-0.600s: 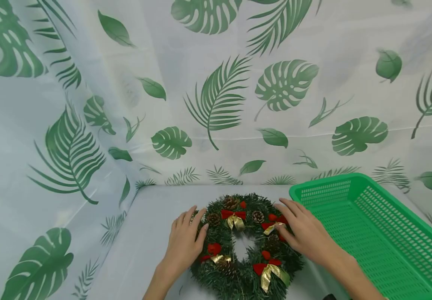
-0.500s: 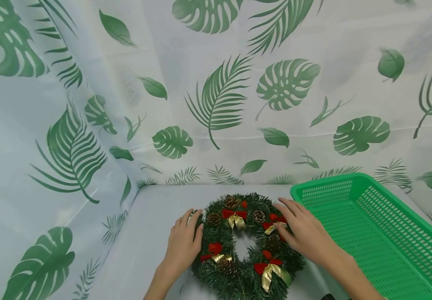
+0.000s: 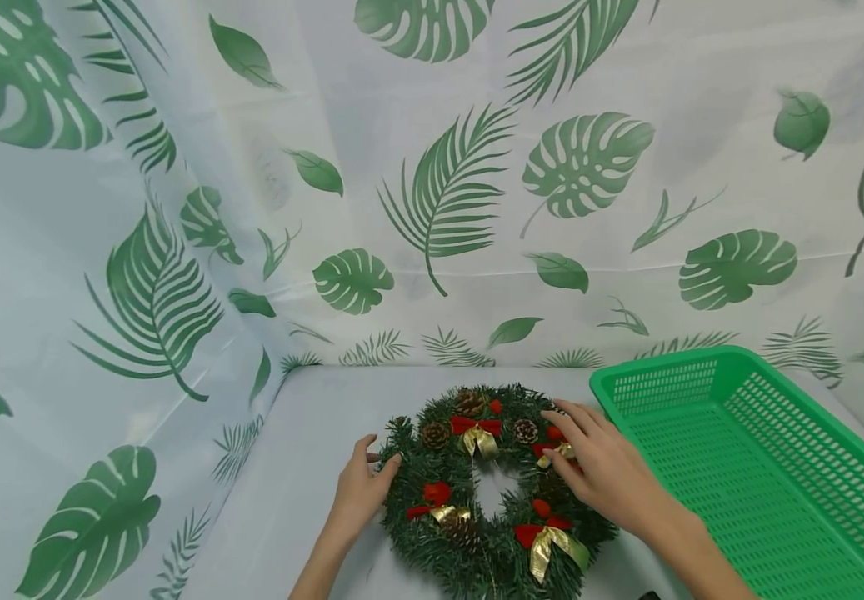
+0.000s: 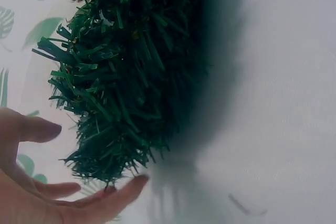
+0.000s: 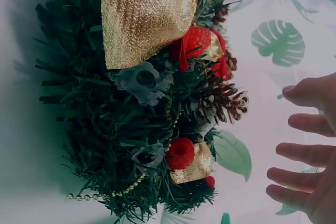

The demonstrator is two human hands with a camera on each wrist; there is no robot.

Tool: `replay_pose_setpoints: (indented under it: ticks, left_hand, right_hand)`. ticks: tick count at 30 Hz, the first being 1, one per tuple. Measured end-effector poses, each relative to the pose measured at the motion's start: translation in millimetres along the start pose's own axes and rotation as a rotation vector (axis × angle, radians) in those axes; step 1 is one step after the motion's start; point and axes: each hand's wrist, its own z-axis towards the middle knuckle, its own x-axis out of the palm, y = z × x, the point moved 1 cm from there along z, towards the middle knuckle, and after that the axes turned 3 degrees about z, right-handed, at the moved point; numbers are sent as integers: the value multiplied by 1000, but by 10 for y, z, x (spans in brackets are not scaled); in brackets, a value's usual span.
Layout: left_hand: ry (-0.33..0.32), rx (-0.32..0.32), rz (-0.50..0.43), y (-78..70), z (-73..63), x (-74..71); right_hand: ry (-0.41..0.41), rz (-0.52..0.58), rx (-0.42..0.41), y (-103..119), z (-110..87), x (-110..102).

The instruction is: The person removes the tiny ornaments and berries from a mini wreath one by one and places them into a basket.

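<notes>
You have a dark-green tinsel wreath (image 3: 418, 457) with red-and-gold ribbon bows (image 3: 478, 428), a bright-green rectangular plastic basket (image 3: 731, 483) and white, green-leaf-patterned sheeting (image 3: 476, 312).

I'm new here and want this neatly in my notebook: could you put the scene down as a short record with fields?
Main object: green wreath
Decorations: red bows, gold ribbons, pinecones
Left hand: beside the wreath's left edge; contact unclear
Right hand: over the wreath's right side, fingers spread
Container: green basket, right of the wreath
Surface: white tabletop
Backdrop: leaf-print sheet
</notes>
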Motion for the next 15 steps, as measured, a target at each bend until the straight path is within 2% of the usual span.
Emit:
replay_pose_setpoints:
  ticks: [5,15]
  left_hand:
    - [52,-145,-177,58,21,35]
    - [161,-270,-297,164,77,75]
  right_hand:
    - [-6,6,-3,-22,-23,17]
    - [20,39,-1,-63,-76,19]
